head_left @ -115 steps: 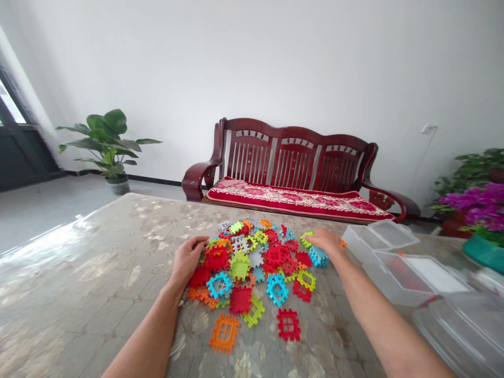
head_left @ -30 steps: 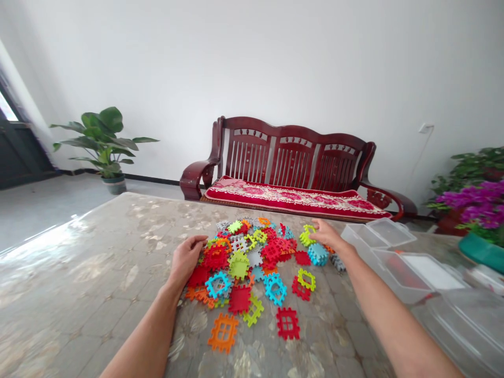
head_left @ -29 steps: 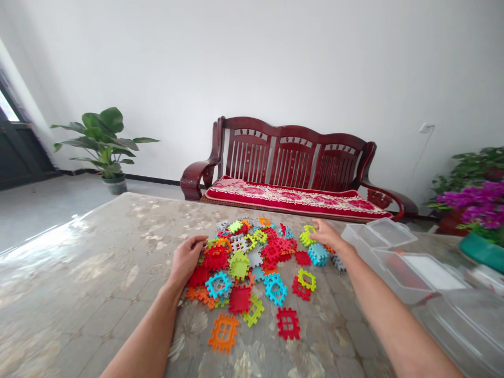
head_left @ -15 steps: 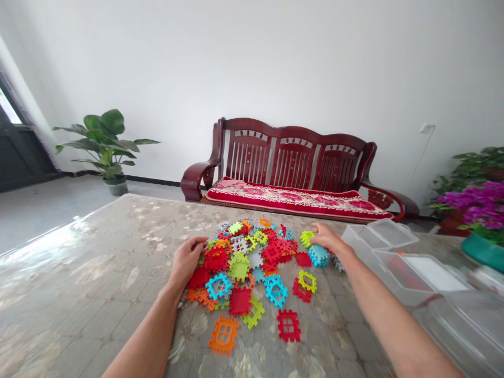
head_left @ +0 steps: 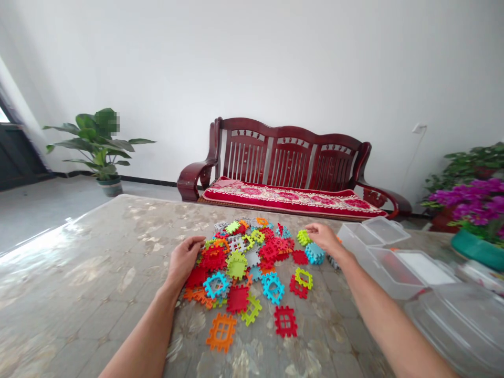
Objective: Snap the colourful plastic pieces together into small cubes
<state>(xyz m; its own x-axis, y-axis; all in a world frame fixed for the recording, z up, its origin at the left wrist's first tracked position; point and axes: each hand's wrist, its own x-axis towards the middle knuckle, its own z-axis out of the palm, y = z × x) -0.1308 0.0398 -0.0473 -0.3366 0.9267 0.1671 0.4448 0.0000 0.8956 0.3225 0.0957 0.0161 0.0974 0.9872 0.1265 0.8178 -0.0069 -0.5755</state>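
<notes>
Red, orange, lime, blue, grey tiles [head_left: 252, 262], beige marbled table [head_left: 98, 262], floral red cushion [head_left: 291, 198]

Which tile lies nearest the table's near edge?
The orange grid tile, flat in front of the pile; the lone red tile right of it sits slightly farther back.

The left hand [head_left: 181, 260] lies over the left edge of the heap of coloured plastic interlocking tiles [head_left: 252, 262] and hides the pieces beneath it. The right hand [head_left: 323, 236] covers tiles at the heap's right end, and whether it pinches the lime-green tile [head_left: 303, 237] cannot be told. Both forearms run off the bottom edge. The clear plastic lid [head_left: 460, 325] at lower right and the teal pot [head_left: 476, 249] at the right edge are cut off. A pixelated patch blurs one leaf of the green potted plant [head_left: 94, 142] at upper left.
</notes>
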